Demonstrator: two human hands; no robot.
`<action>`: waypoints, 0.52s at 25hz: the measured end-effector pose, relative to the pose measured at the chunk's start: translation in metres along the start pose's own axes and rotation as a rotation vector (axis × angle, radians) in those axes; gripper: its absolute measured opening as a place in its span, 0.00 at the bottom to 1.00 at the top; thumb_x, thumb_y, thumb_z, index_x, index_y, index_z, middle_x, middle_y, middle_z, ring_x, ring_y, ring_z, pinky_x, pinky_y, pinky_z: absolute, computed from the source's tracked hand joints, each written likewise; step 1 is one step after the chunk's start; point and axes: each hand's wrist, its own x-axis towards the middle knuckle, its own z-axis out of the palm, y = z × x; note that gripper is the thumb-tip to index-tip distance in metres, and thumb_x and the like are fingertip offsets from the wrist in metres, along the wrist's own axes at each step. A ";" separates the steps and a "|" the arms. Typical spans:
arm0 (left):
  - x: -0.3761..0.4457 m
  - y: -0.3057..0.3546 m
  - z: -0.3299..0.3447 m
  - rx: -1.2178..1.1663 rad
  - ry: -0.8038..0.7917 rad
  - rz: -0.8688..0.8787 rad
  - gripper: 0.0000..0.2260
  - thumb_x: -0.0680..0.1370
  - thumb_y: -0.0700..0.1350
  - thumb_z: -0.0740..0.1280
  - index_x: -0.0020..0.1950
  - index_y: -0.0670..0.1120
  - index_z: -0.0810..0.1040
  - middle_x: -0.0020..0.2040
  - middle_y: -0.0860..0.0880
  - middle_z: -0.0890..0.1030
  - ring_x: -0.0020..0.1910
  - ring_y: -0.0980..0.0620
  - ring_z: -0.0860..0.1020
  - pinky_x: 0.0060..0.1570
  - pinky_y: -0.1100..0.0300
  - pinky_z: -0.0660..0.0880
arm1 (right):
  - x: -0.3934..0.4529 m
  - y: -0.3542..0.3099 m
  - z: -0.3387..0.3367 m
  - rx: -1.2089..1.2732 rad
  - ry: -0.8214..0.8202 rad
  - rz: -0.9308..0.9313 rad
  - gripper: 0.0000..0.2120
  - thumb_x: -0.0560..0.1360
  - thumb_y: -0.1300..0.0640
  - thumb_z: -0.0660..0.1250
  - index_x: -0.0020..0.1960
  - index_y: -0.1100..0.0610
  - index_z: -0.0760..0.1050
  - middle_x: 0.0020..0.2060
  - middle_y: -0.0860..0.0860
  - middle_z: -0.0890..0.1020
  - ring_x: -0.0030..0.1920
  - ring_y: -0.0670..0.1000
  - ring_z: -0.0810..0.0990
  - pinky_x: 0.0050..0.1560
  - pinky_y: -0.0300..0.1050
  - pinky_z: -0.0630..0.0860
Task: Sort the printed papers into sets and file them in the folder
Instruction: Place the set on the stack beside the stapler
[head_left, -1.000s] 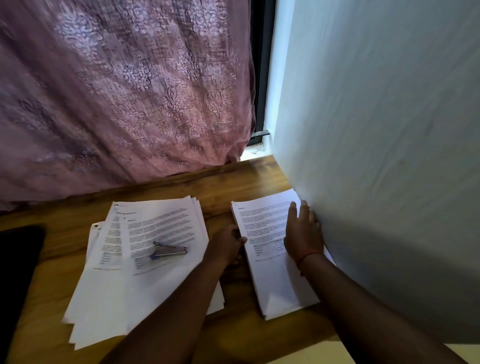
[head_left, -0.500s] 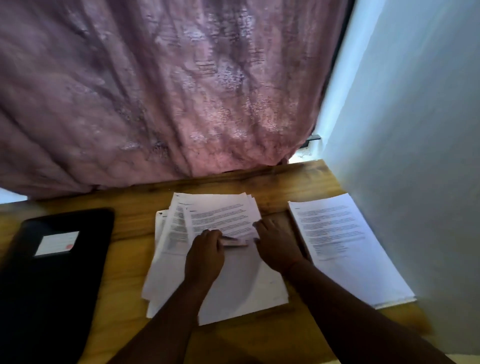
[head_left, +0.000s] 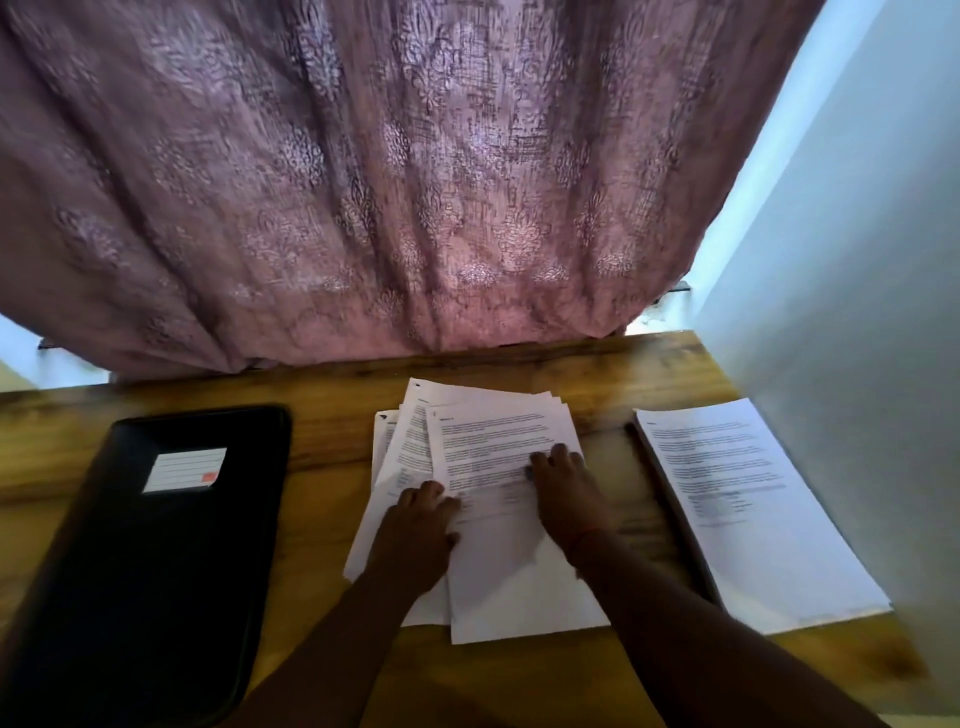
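Note:
A loose, fanned pile of printed papers (head_left: 493, 431) lies in the middle of the wooden table (head_left: 332, 431). My left hand (head_left: 415, 530) rests on the pile's left side, fingertips on the edge of the top sheet. My right hand (head_left: 569, 493) lies on the top sheet with its fingers curled over a small stapler (head_left: 528, 473); only a dark tip of the stapler shows. A neat stack of papers (head_left: 753, 519) sits to the right, apart from both hands. The black folder (head_left: 156, 561), closed, with a white label, lies at the left.
A mauve patterned curtain (head_left: 389, 182) hangs along the table's back edge. A pale wall (head_left: 857, 312) stands right beside the neat stack. Bare wood shows between the folder and the pile and along the near edge.
Both hands left the neat right stack and came onto the fanned pile. The stapler lying on that pile went under my right hand. The view swung left, bringing the folder in.

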 end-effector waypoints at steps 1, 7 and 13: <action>-0.001 -0.002 0.002 -0.004 -0.006 -0.015 0.22 0.79 0.55 0.63 0.74 0.54 0.68 0.74 0.50 0.66 0.71 0.47 0.65 0.67 0.51 0.69 | -0.001 0.015 -0.003 -0.006 0.005 0.107 0.08 0.78 0.57 0.63 0.56 0.55 0.75 0.54 0.58 0.77 0.52 0.61 0.77 0.45 0.53 0.76; -0.005 -0.004 0.007 -0.017 0.015 -0.059 0.23 0.79 0.56 0.63 0.73 0.56 0.68 0.75 0.50 0.65 0.73 0.48 0.64 0.70 0.51 0.67 | 0.000 0.067 -0.007 -0.143 0.000 0.428 0.12 0.78 0.57 0.61 0.59 0.58 0.74 0.55 0.61 0.76 0.54 0.62 0.75 0.51 0.54 0.74; -0.008 0.003 0.000 -0.038 0.052 -0.098 0.23 0.75 0.55 0.63 0.70 0.54 0.73 0.71 0.50 0.69 0.68 0.47 0.68 0.63 0.52 0.71 | -0.003 0.009 -0.015 0.020 -0.018 -0.124 0.19 0.76 0.54 0.61 0.67 0.54 0.70 0.67 0.56 0.72 0.65 0.60 0.72 0.62 0.56 0.72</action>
